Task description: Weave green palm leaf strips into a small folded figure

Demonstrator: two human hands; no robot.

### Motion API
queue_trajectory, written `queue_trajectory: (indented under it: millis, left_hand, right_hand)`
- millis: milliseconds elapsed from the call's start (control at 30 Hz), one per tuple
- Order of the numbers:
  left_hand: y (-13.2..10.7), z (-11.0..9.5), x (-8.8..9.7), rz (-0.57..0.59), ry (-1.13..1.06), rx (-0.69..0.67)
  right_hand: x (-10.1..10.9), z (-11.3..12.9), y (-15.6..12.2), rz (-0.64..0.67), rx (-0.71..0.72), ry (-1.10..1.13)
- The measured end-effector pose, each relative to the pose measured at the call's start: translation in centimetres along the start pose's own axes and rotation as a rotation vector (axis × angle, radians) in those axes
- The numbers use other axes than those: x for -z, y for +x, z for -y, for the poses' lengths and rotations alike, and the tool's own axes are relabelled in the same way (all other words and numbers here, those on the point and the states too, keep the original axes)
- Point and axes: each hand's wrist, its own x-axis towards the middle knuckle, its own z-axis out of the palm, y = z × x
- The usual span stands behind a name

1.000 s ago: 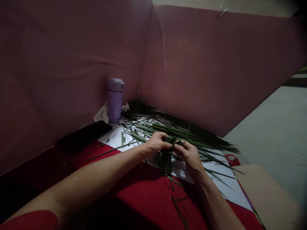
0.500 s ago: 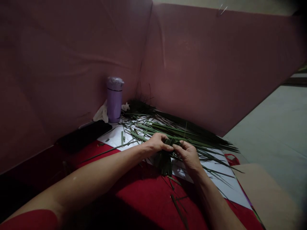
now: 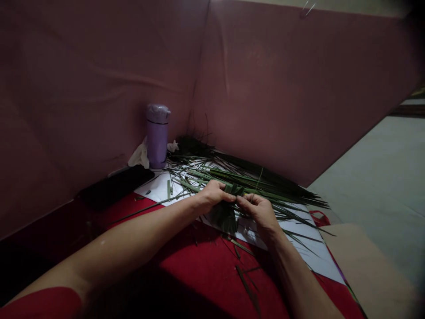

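At the centre of the frame the left hand point(image 3: 214, 195) and right hand point(image 3: 260, 210) meet fingertip to fingertip, both pinching the folded leaf piece point(image 3: 229, 208) between them, its loose strips trailing down toward the lower frame, equally near either hand.

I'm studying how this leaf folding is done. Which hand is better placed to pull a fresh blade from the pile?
Probably the right hand: it lies closest to the loose leaf pile, pinching only the folded leaf piece at the tip, while the left hand wraps the piece more fully.
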Motion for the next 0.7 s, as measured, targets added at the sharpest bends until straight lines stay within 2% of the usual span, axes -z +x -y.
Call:
queue_trajectory:
  millis: [200,700]
  left_hand:
    - [0.12,0.21,0.07,-0.015,-0.034,0.028]
    - [0.41,0.34,0.46,0.076,-0.148,0.082]
  right_hand:
    - [-0.08,-0.02,0.03,0.020,0.013,-0.010]
    - [0.17,0.18,-0.02,0.044,0.004,0.013]
